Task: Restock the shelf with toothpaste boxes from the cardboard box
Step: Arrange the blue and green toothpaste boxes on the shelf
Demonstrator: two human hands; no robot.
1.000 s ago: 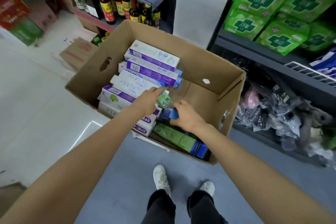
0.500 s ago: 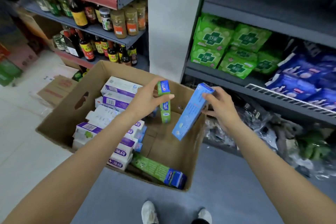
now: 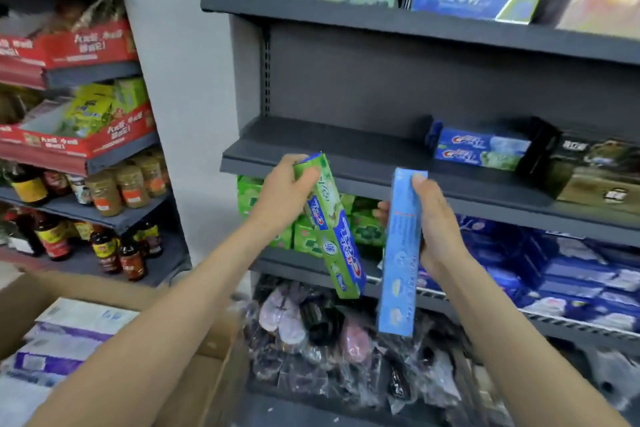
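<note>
- While both boxes hang in front of the shelf point(image 3: 346, 156), neither has been set down: the left hand point(image 3: 287, 191) curls round the top end of a green toothpaste box point(image 3: 332, 229), fingers over its upper edge, so the box tilts down and to the right.
- The right hand point(image 3: 436, 229) grips a light blue toothpaste box point(image 3: 398, 253) along its long side, thumb near the top, holding it almost upright; this hold probably leaves the box free to be turned flat.
- Bare shelf runs from the left edge to two stacked blue boxes point(image 3: 481, 149) toward the right, so the open stretch looks like the place meant for these.
- At the lower left the cardboard box point(image 3: 207, 392) sits on the floor with purple and white boxes point(image 3: 62, 340) inside, near enough for the next reach.
- Green packets point(image 3: 304, 236) fill the shelf below, behind the hands.
</note>
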